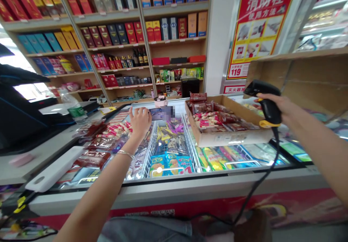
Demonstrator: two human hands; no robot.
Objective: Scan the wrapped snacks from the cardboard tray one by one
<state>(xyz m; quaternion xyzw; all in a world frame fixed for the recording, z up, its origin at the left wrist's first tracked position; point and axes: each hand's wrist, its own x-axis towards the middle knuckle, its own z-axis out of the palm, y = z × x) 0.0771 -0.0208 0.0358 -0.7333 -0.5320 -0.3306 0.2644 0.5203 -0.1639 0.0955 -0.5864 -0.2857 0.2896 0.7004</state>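
Observation:
My left hand (140, 122) is spread palm down, fingers apart and holding nothing, over the far part of a glass-topped chest freezer (217, 174). A dark phone (157, 114), partly blurred, lies just beyond its fingertips. My right hand (274, 106) is gripping a black handheld barcode scanner (265, 99) with yellow trim, raised beside a cardboard tray (231, 138) of red-wrapped snack sticks. The scanner's black cable (262, 184) hangs down past the freezer's front. Wire baskets (152, 149) inside hold colourful frozen-treat packets.
Wooden shelves (108, 42) of boxed liquor and bottles stand behind the freezer. To the left are a dark checkout monitor (19, 108), a counter (29, 169) and a water bottle (73, 108). A white power strip (54, 168) lies on the freezer's left edge. A red fire-hydrant poster (258, 28) hangs at right.

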